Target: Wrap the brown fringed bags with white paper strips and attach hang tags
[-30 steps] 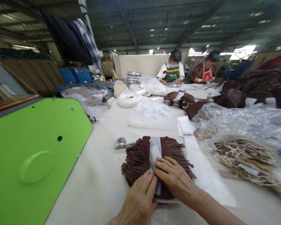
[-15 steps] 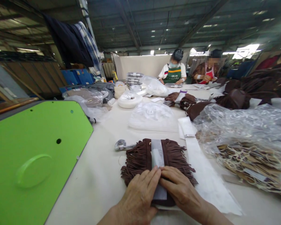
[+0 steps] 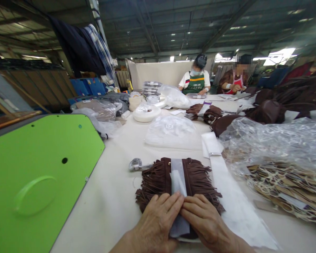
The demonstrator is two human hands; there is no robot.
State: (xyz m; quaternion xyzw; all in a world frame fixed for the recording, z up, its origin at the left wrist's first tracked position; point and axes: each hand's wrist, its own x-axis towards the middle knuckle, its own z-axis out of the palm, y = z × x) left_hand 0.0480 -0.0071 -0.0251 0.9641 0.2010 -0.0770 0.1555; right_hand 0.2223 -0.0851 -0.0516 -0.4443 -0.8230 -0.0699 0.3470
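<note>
While both hands are meeting over the near half of a brown fringed bag (image 3: pixel 162 177), the fingers of the left hand (image 3: pixel 159 218) and the right hand (image 3: pixel 207 218) are lying close together, bent and pressing down on a pale strip (image 3: pixel 177 172) that is running across the bag's middle. Because the fingertips are hiding their own contact, I cannot tell whether they are pinching an edge of the strip or only pushing on it. The bag is lying flat on the worktop (image 3: pixel 102 200), directly under the fingers and reaching out beyond them, its fringe spreading to both sides. Just past the fingertips, a loose-looking flap of the strip is slanting over the layer below, so uneven pressure from one hand could be leaving it creased or crooked. Strands are lying close beside both hands, and one straying inward could be getting caught under the strip. To the right of the fingers, a white sheet (image 3: pixel 234 196) is stretching close along the fringe, and a sideways push could be dragging the two together. Beyond the fingers to the left, a small wrapped piece (image 3: pixel 135 164) is sitting near the bag's far corner, where a sudden turn of the bag could be knocking it.
</note>
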